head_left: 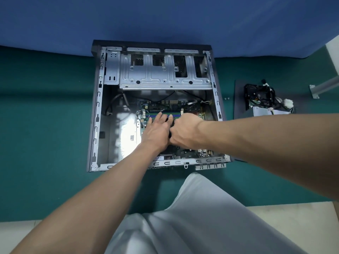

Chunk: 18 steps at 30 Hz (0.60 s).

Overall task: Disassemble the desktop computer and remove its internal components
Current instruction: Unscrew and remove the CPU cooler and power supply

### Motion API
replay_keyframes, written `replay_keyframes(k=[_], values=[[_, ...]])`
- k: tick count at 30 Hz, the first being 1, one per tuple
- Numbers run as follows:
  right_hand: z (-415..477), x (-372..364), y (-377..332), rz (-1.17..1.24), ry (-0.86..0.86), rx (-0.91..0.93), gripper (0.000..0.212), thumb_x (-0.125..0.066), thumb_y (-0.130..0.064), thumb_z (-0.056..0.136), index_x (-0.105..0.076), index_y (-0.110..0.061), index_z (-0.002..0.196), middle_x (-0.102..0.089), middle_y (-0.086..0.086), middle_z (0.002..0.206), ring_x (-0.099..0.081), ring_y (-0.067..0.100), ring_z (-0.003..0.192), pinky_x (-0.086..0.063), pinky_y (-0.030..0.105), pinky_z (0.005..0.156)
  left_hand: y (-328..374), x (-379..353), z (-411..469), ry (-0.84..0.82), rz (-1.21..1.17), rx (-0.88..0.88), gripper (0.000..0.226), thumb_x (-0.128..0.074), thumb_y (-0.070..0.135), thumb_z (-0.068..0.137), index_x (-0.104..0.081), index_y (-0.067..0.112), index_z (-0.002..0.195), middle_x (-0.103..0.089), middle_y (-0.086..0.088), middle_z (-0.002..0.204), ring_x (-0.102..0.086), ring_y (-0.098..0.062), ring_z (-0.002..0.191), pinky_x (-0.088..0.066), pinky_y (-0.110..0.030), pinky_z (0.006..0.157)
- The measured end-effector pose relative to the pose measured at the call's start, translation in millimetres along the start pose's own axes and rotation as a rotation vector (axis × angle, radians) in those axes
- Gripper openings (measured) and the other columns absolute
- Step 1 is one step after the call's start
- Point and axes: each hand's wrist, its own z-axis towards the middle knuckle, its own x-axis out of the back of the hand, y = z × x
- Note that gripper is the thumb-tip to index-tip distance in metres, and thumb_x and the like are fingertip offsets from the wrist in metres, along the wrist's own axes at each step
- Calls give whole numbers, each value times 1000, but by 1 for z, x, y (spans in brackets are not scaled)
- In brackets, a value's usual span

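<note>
The desktop case (95, 125) lies open on its side on the green floor. Its motherboard (190, 107) sits in the lower right half, with RAM slots (176, 114) just beyond my fingers. Both my hands are inside, over the board. My left hand (157, 131) lies with straight fingers on a black part (171, 123), fingertips reaching the RAM slots. My right hand (185, 131) is curled around the same black part from the right. Most of that part is hidden under the hands.
A metal drive cage (161, 74) spans the far end of the case. To the right, a removed power supply with tangled cables (260, 99) rests on a dark panel (238, 103), with two small screws (227, 98) nearby. My knee in white cloth (192, 217) is close to the case's near edge.
</note>
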Motion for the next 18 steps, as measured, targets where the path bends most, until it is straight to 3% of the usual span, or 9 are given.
replay_keyframes(k=[2, 4, 7, 9, 11, 13, 14, 16, 18], values=[[9, 4, 0, 104, 24, -124, 35, -52, -24, 97, -54, -9, 129, -58, 12, 127, -58, 31, 111, -42, 37, 73, -1, 0, -2, 5, -27, 6, 81, -61, 30, 92, -10, 20, 155, -10, -2, 162, 3, -16, 149, 4, -37, 120], [12, 10, 4, 432, 47, -323, 38, -61, -27, 89, -57, -11, 123, -62, 10, 119, -61, 31, 101, -46, 37, 77, 0, 1, -4, 3, -66, 15, 93, -71, 43, 84, -14, 20, 154, -10, -1, 162, 2, -15, 149, 3, -37, 121], [9, 10, 11, 977, 72, -666, 18, -56, -29, 85, -59, -11, 86, -60, 10, 94, -55, 28, 75, -45, 29, 65, 2, 5, -3, -7, -48, 9, 98, -74, 48, 78, -19, 20, 154, -12, -2, 162, 1, -17, 149, 3, -38, 121], [8, 4, 15, 1313, 64, -943, 25, -56, -26, 90, -51, -9, 73, -55, 7, 76, -57, 22, 65, -50, 27, 58, 2, 6, -3, -21, -21, 11, 101, -73, 49, 78, -16, 18, 155, -13, -4, 162, 1, -18, 149, 3, -39, 119], [3, 1, 16, 1797, -125, -1108, 25, -53, -18, 95, -49, -5, 74, -54, 6, 64, -56, 13, 61, -50, 20, 53, 3, 6, -3, -28, -1, 8, 103, -71, 50, 78, -11, 17, 155, -12, -5, 162, 2, -19, 149, 2, -39, 120], [-2, 2, 13, 2031, -350, -1085, 23, -44, -16, 99, -49, -4, 80, -49, 4, 53, -42, 7, 50, -32, 13, 37, 3, 7, -3, -36, 5, 3, 104, -70, 51, 78, -10, 16, 155, -12, -4, 162, 2, -20, 149, 1, -40, 120], [-2, 1, 12, 1996, -379, -1052, 21, -41, -15, 100, -53, -3, 87, -48, 3, 53, -36, 6, 48, -27, 14, 35, 3, 7, -3, -40, 0, 3, 104, -70, 51, 78, -10, 16, 155, -12, -4, 162, 2, -20, 149, 1, -40, 120], [4, -2, 11, 1675, -287, -950, 19, -42, -10, 97, -55, 2, 104, -55, 7, 70, -48, 10, 55, -40, 18, 42, 3, 7, -3, -44, -5, 7, 103, -71, 51, 78, -10, 16, 155, -11, -4, 162, 2, -20, 149, 2, -39, 120], [4, 0, 8, 1116, -187, -702, 27, -49, -14, 93, -56, 1, 116, -62, 11, 101, -60, 21, 82, -53, 30, 67, 2, 8, -3, -48, -11, 6, 103, -71, 50, 79, -11, 17, 155, -12, -4, 162, 2, -19, 149, 2, -40, 120]])
